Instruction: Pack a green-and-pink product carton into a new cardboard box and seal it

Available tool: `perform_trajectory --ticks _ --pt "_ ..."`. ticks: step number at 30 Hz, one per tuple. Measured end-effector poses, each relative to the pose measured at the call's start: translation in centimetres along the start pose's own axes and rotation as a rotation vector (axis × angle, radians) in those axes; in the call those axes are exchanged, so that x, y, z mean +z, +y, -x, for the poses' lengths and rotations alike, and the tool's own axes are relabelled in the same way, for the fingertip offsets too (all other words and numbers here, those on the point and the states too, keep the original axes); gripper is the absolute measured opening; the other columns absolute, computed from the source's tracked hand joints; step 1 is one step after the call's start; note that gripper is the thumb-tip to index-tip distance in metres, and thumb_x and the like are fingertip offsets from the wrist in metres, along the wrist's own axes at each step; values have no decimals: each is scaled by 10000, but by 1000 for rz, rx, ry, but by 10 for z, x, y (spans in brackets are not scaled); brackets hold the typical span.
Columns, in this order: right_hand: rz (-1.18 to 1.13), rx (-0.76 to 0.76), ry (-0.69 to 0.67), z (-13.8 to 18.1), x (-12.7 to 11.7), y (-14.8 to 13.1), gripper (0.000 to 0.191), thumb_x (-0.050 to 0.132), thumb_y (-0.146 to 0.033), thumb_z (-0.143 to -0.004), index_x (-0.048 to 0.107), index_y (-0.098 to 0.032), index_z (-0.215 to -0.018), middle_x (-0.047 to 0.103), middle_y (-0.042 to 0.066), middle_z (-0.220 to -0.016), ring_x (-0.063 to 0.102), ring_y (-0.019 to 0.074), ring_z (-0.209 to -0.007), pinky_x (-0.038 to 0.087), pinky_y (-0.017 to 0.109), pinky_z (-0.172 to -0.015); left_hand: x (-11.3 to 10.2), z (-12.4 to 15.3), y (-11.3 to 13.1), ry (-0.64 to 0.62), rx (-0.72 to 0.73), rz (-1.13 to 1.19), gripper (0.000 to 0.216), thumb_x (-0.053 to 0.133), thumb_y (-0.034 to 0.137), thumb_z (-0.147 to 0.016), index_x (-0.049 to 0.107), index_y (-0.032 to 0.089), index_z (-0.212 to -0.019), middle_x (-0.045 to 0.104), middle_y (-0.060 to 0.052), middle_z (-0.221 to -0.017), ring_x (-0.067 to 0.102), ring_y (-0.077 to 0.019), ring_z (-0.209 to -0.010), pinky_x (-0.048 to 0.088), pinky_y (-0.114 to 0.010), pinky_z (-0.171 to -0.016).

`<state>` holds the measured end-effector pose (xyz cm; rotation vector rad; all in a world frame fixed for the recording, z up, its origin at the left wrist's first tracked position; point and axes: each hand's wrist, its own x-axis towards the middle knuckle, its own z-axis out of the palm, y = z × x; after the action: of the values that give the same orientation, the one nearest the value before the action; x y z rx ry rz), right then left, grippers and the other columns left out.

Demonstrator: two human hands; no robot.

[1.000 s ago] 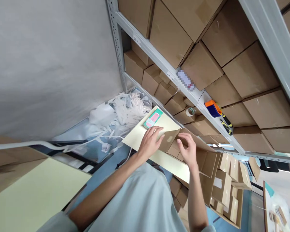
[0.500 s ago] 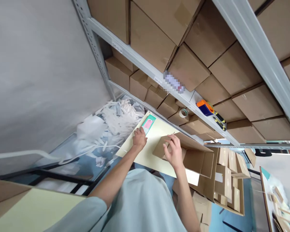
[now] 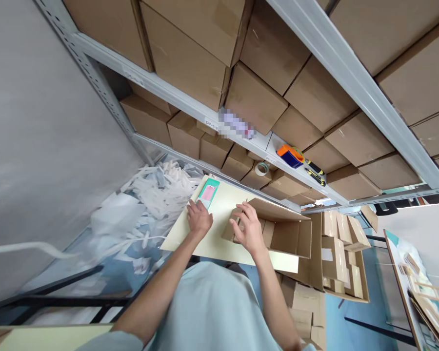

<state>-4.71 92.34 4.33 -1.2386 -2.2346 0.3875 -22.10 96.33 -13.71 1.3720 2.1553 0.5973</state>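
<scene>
A flat green package with a pink and white middle point(image 3: 208, 192) lies at the far left of the pale yellow tabletop point(image 3: 223, 251). My left hand point(image 3: 199, 219) is at its near end, fingers apart and fingertips at its edge; I cannot tell whether they press on it. My right hand point(image 3: 250, 231) is over the left end of an open cardboard box point(image 3: 286, 237). Its fingers are curved and apart, with nothing visible between them. The hand hides part of the box's left end and inside.
Shelves of cardboard boxes point(image 3: 259, 97) rise beyond the table. A tape dispenser point(image 3: 290, 156), yellow-black cutters point(image 3: 315, 176) and a tape roll point(image 3: 261, 168) rest on them. White scraps point(image 3: 161, 190) pile up at left. A large carton of small boxes point(image 3: 366, 287) stands at right.
The view has shifted, so the table and shelves sit further left. Both hands remain at about the same places, the left by the package and the right over the box.
</scene>
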Motion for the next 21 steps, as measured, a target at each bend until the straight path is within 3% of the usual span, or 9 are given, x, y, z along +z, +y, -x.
perform_trajectory --ticks 2,5,8,11,14,16,18,21 --pt "-4 -22 53 9 -9 -2 211 635 -302 -1097 769 -224 -1241 707 154 -1508 578 316 -1537 527 534 -1276 -7 13 14 41 47 112 759 603 314 -952 436 -39 -1603 329 -422 -1733 351 -541 -1633 413 -682 -1255" --pt "62 -6 193 37 -38 4 268 619 -308 -1111 732 -232 -1342 667 168 -1567 550 335 -1562 513 596 -1268 -24 40 37 59 142 326 630 563 453 -1020 584 68 -1518 551 -325 -1635 470 -468 -1589 411 -652 -1285" --pt "229 128 421 80 -82 31 304 641 -372 -1113 717 -210 -1359 648 206 -1560 552 377 -1533 490 672 -1238 -45 71 60 28 214 491 601 499 577 -1070 649 158 -1473 675 -216 -1548 575 -379 -1526 451 -574 -1286" --pt "369 308 586 126 -121 72 515 640 -548 -1092 695 -129 -1386 622 289 -1544 545 456 -1506 475 703 -1207 -60 98 81 8 290 548 620 559 614 -1049 646 191 -1494 677 -168 -1573 608 -336 -1507 476 -509 -1278" --pt "397 500 535 164 -143 111 776 507 -736 -1070 651 -65 -1433 661 339 -1462 624 503 -1401 540 649 -1112 -64 114 93 37 333 497 667 681 585 -970 635 200 -1512 679 -166 -1576 626 -346 -1492 503 -501 -1258" --pt "385 627 427 180 -148 130 829 435 -793 -1048 662 -81 -1406 745 315 -1310 747 474 -1184 611 553 -908 -62 120 96 62 297 448 663 677 551 -957 633 195 -1514 688 -172 -1564 645 -353 -1475 527 -504 -1236" --pt "373 728 278 189 -151 143 738 394 -756 -1052 707 -134 -1296 805 261 -1124 802 411 -925 574 450 -697 -58 128 97 88 223 405 623 632 519 -966 651 187 -1493 703 -177 -1543 676 -352 -1439 560 -497 -1200" --pt "379 747 90 194 -155 148 538 323 -590 -1090 708 -220 -1031 810 189 -903 777 349 -720 461 374 -590 -54 149 95 146 136 372 535 562 496 -982 727 194 -1392 745 -164 -1482 715 -343 -1386 578 -486 -1180"
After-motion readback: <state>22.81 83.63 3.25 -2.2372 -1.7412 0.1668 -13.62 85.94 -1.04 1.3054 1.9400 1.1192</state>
